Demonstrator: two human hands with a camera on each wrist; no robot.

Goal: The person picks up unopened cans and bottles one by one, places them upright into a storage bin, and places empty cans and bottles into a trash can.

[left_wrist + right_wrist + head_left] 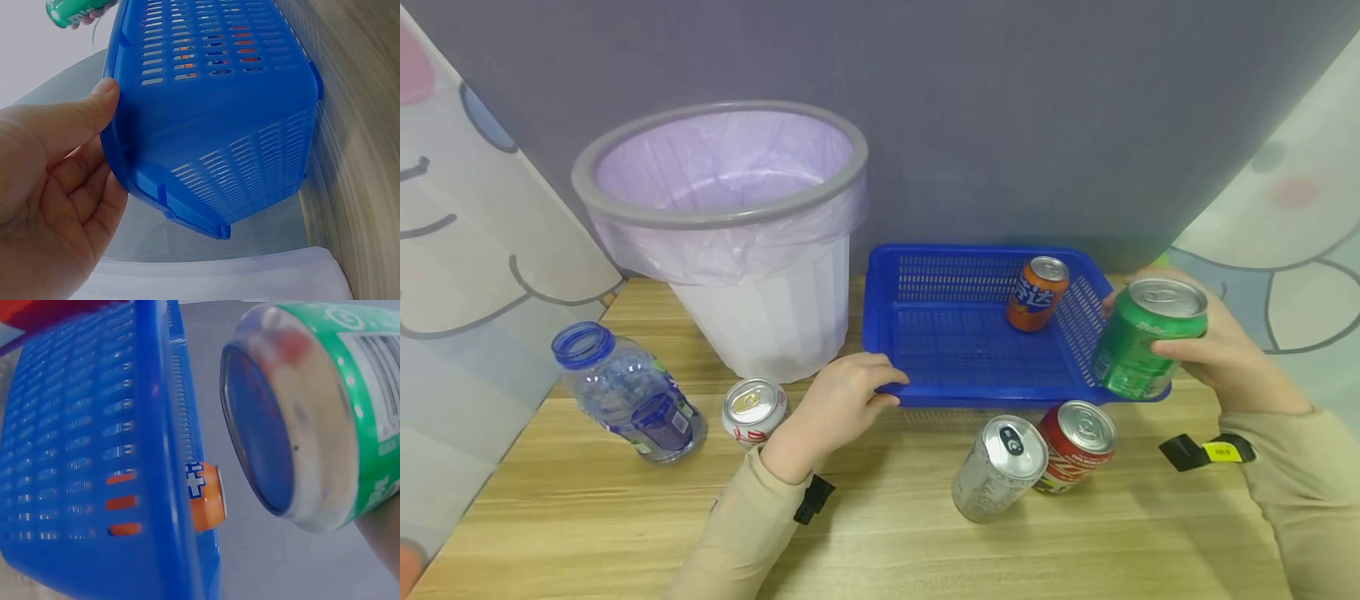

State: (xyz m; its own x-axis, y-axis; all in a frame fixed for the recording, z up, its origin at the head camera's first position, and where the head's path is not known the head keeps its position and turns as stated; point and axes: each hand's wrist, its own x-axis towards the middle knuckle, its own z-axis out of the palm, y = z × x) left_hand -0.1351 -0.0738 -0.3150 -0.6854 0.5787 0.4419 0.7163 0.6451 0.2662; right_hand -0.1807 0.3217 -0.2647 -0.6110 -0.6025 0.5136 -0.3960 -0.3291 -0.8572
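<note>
A blue plastic basket point(977, 392) with slotted walls lies on the table, and one orange can point(1037, 293) stands inside it at the back right. My left hand point(850, 396) pinches the basket's front left rim between thumb and fingers, as the left wrist view shows point(69, 181). My right hand point(1213, 342) grips a green can point(1138, 342) near the basket's right end. In the right wrist view the silver base of the green can point(287, 425) faces the camera, up beside the basket's rim point(159, 456).
A white bin point(775, 292) with a purple liner stands at the back left. Left of it is a clear bottle point(632, 392) with a blue neck. Nearer are a white can point(754, 410), a silver can point(998, 471) and a red can point(1075, 446). A grey wall point(1000, 125) rises behind.
</note>
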